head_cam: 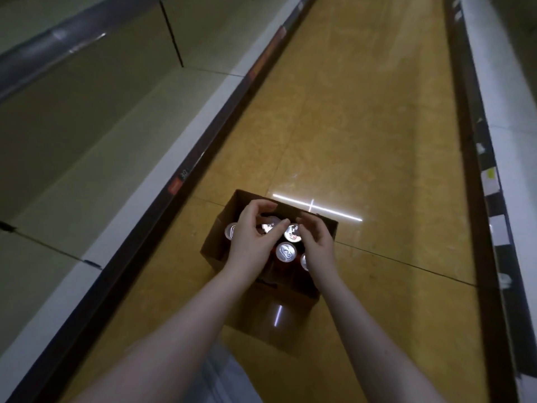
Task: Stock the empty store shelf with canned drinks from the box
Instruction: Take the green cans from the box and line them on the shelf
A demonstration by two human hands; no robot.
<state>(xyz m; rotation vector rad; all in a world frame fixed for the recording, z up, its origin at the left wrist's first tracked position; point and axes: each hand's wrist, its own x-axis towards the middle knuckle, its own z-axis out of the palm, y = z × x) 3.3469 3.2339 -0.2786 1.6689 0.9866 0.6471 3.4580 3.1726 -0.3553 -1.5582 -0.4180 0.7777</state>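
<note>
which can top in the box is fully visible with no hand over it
The can nearest the wrists, between both hands, tab fully showing. The other tops are partly hidden by fingers or palms.

This is a shop. A long aisle runs ahead, with a shiny yellow floor (363,126) that shows the lights. On the left is a long shelf (96,158) with thin dividers and little price tags (177,186) along its front edge. More tags (491,178) line the shelf edge on the right. A cardboard box (270,309) of canned drinks (286,251) sits on the floor.
</note>
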